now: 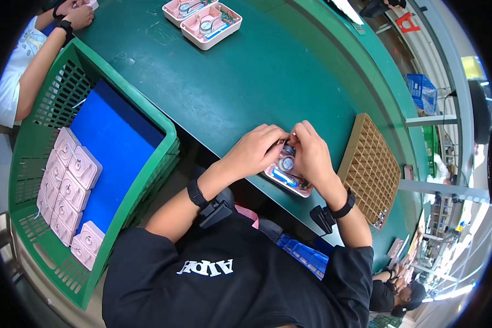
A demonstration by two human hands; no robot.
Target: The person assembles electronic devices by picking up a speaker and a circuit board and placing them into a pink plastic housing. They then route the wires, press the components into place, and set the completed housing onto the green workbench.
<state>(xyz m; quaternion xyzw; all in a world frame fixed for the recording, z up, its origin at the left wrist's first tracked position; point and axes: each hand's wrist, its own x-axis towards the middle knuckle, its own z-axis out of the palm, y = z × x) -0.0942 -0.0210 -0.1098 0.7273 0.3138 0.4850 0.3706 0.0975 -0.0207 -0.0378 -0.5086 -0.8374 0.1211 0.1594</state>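
Right, biggest first: look at the green table point(279, 71), running out wide beyond both hands. Over to the left, spot the green basket point(127, 94), holding a blue sheet point(117, 120) and a close-packed batch of pale pink shells point(85, 167); could scuff or slide under a bump from the left elbow. Then across to the tan divided tray point(351, 143), lying just beyond the right forearm; could get knocked by a wide swing.

Now down to the left hand point(254, 150), curled at the fingers and bent in toward the thumb. Gripping something small? Cannot tell, with the fingertips covering it. Same story at the right hand point(311, 154), bunched at the fingertips close opposite, with a small pale bit showing; cannot tell about a firm grip either.

And beneath them, there, see the open pink case point(288, 189), resting at the table's near edge, partly hidden. Could skid or tip lapward, given a tug and so little table behind. Inside, note the round component point(286, 163), possibly at risk from a stray thumb; beside it, the blue cylinder point(282, 176), perhaps liable to lift under a snagged lead. Tiniest of all, watch the thin wires point(297, 177): easy to pinch or pull loose, likely through too much force at half-hidden fingertips.
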